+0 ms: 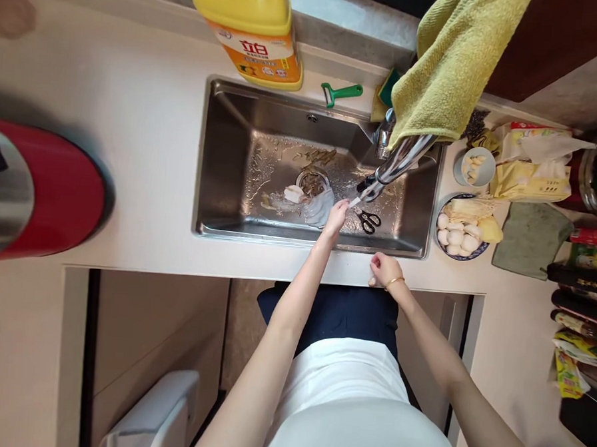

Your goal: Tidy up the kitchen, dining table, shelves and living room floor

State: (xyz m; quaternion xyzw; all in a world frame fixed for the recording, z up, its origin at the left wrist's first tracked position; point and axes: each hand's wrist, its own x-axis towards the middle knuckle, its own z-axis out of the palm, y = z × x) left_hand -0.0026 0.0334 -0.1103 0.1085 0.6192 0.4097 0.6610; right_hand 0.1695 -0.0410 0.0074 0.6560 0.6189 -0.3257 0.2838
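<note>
My left hand reaches over the metal sink, its fingers closed close under the chrome faucet. A short pale strip shows between the fingertips and the spout; I cannot tell what it is. Below that hand lies a translucent plastic bag beside the drain, with a white block at its left. Black-handled scissors rest on the wet sink floor, and peelings lie behind the drain. My right hand is curled at the counter's front edge; anything inside it is hidden.
Behind the sink stand a yellow detergent bottle and a green peeler. A yellow towel hangs over the faucet. At right are a bowl of white mushrooms, a small bowl and food packets. A red appliance stands left.
</note>
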